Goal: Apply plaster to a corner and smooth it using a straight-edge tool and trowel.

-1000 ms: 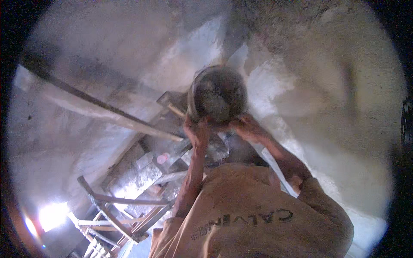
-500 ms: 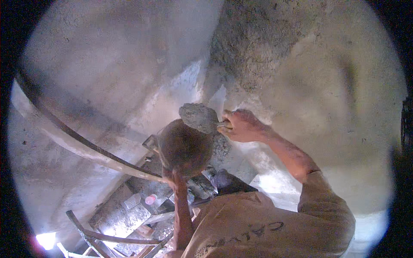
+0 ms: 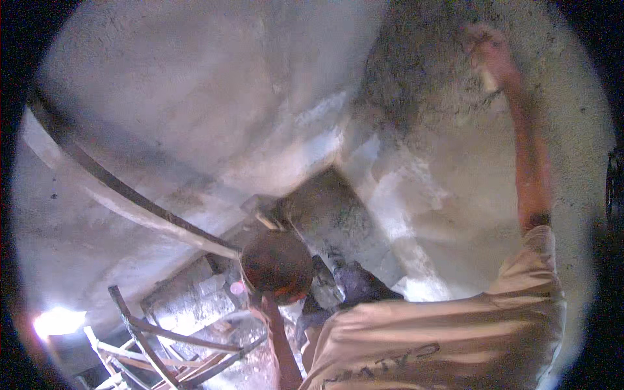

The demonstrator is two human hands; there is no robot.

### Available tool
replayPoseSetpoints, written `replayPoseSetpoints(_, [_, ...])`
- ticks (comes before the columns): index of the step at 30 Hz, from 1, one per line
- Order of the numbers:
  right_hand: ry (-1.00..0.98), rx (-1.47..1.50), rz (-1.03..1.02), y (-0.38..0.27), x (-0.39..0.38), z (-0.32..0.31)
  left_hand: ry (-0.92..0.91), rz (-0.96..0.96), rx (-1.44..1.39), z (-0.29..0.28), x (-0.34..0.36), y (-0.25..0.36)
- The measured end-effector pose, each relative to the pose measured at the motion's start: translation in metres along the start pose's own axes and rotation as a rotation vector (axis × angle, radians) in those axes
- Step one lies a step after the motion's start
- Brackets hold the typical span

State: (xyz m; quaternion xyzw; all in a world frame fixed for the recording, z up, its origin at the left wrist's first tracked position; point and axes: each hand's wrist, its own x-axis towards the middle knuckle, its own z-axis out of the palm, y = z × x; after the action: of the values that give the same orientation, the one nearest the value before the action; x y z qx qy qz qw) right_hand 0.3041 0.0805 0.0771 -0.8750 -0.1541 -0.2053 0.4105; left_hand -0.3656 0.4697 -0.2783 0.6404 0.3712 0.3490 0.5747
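Note:
My left hand point(image 3: 264, 305) is closed on the lower rim of a round brown pan point(image 3: 276, 266), held low in front of me; its inside is dark, and I cannot tell how much is in it. High on the right, my right hand point(image 3: 492, 53) is blurred by motion beside the wall, closed around a trowel whose pale handle end point(image 3: 489, 80) shows below the fist. The blade cannot be made out against a rough, dark grey patch of mortar point(image 3: 416, 84) on the wall.
A long curved strip point(image 3: 136, 214) runs from the upper left down to beside the pan. Crossed wooden poles point(image 3: 175, 341) stand at the lower left near a bright opening point(image 3: 60, 322). Below the wall corner lies a dark, flat board-like surface point(image 3: 335, 208).
My right hand has swung up and right from above the pan, where the trowel carried a heap of grey mortar, to the wall. The pan has moved slightly lower in view.

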Motion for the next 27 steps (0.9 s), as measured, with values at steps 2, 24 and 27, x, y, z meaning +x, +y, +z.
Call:
replayPoseSetpoints(2, [-0.367, 0.364, -0.222, -0.078, -0.052, -0.047, -0.037, -0.102, -0.163, -0.003, -0.012, -0.007])
replayPoseSetpoints(24, [-0.635, -0.605, -0.650, -0.154, -0.504, 0.153, -0.667, 0.104, 0.122, 0.103, 0.079, 0.112])
replayPoseSetpoints(27, [-0.378, -0.735, -0.803, -0.152, -0.512, 0.159, -0.709, 0.180, 0.065, 0.098, 0.076, 0.146])
